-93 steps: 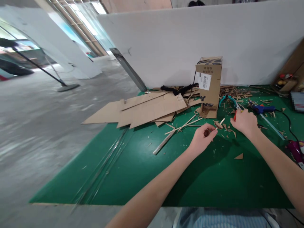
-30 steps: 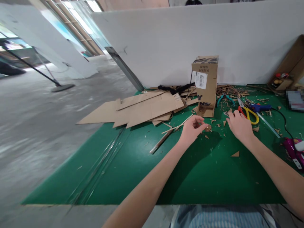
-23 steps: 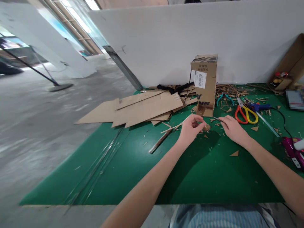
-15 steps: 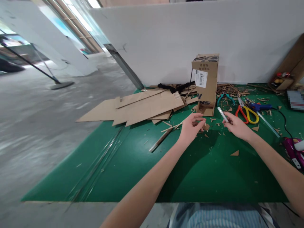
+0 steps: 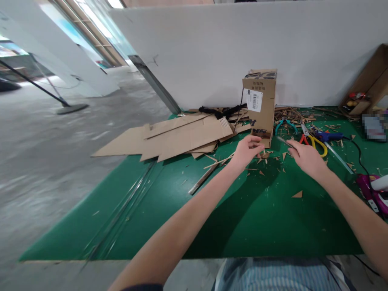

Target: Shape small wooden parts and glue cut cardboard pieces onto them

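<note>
My left hand is closed in a pinch beside the foot of the cardboard box, on a short pale wooden stick. Just under those fingertips lies a small brown cardboard piece, partly hidden. A slim silver utility knife is gripped in my right hand, its tip pointing left toward the box and slightly blurred. Long thin sticks and a narrow grey metal strip lie on the green table left of my left hand. The upright cardboard box has a white label.
Flat cardboard sheets are stacked at the left. Teal pliers, yellow-and-red scissors and a blue glue gun with a cable lie right of the box. A magenta tool sits at the right edge. Cardboard scraps litter the table.
My right hand has turned the knife, so it shows thinner and flatter. My left hand keeps its pinch at nearly the same place. The whole view has shifted slightly.
</note>
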Available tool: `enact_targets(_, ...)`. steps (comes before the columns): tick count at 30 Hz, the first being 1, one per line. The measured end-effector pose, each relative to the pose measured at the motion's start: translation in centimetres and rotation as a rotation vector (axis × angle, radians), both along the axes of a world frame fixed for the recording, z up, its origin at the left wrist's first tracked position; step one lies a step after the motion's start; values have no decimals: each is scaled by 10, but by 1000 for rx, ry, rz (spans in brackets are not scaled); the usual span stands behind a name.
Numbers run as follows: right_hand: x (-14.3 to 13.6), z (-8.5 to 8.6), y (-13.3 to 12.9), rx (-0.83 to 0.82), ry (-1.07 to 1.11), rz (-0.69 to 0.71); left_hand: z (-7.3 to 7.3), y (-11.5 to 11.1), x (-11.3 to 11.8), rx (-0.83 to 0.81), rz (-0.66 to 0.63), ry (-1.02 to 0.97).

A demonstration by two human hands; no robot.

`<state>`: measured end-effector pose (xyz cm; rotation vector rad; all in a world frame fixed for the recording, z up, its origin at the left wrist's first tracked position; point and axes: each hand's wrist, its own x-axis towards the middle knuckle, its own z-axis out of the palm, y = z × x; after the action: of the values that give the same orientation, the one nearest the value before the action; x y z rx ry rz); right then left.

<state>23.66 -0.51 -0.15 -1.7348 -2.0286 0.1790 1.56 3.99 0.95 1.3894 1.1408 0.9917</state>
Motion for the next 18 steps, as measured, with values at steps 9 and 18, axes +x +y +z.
enact_targets(9, 6, 16, -8, -89, -401, 184, -2, 21, 9, 9, -24, 40)
enact_targets(18, -1, 10, -11, -82, -508, 152, -11, 34, 6, 35, -58, 44)
